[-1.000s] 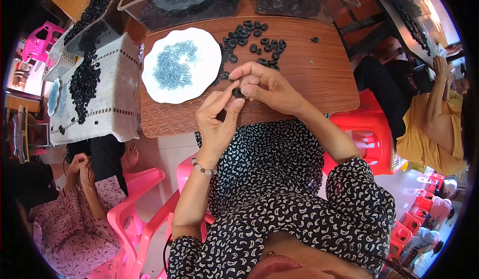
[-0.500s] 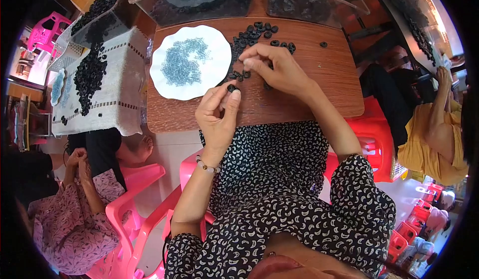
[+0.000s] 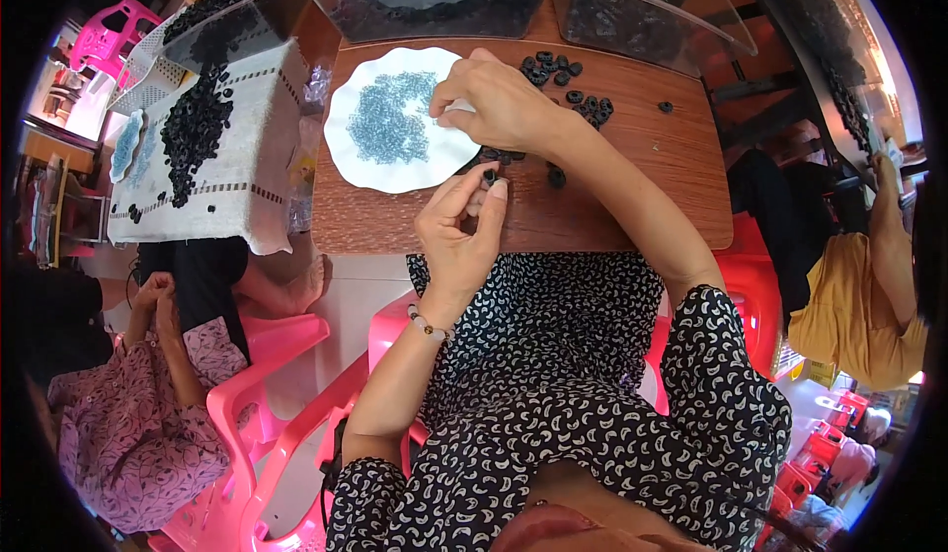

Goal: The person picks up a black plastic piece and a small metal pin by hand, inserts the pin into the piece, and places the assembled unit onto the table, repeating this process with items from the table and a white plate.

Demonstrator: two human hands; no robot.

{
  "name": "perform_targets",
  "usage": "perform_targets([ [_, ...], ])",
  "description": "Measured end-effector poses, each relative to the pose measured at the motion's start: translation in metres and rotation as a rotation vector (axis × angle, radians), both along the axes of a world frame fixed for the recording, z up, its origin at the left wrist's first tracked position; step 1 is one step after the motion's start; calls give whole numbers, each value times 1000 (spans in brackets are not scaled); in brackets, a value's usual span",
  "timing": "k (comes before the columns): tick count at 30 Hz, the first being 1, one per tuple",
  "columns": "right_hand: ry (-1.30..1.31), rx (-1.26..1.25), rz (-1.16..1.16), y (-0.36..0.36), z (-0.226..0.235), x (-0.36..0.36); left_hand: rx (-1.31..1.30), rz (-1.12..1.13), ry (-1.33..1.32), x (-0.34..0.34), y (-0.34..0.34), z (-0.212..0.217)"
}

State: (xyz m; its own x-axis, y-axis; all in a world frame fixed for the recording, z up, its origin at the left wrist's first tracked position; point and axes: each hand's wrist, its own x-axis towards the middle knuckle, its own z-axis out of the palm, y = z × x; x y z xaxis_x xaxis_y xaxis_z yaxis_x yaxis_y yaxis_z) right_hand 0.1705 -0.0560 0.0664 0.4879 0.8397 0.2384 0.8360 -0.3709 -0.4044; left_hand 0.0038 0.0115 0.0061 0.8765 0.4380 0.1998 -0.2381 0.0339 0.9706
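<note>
My left hand [image 3: 460, 228] is raised at the table's near side, pinching a small black ring-shaped part [image 3: 491, 177] upright between thumb and fingertips. My right hand [image 3: 502, 104] reaches across the right rim of a white scalloped plate [image 3: 340, 125]. Its thumb and forefinger come together just over a spread of tiny clear bluish pieces [image 3: 380, 118]; whatever lies between those fingertips is too small to see. More black parts [image 3: 597, 108] lie scattered right of the plate, some hidden under my right hand and wrist.
Clear plastic bins [image 3: 434, 4] of black parts stand along the far edge of the brown wooden table [image 3: 642, 192]. At left, a cloth-covered table [image 3: 259, 147] bears a black heap [image 3: 197, 127] and a small dish [image 3: 125, 147]. People sit on both sides, with pink chairs [image 3: 286, 340] near me.
My right hand has moved left, from above the black parts to the plate. The left hand keeps its hold on the black part. The whole view has shifted slightly.
</note>
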Motion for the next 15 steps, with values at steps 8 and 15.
perform_targets([
  [8,-207,-27,65,17,-19,10,58,9,-38,2,1,-1],
  [15,347,302,-34,8,-9,12,-40,41,24,1,-2,2],
])
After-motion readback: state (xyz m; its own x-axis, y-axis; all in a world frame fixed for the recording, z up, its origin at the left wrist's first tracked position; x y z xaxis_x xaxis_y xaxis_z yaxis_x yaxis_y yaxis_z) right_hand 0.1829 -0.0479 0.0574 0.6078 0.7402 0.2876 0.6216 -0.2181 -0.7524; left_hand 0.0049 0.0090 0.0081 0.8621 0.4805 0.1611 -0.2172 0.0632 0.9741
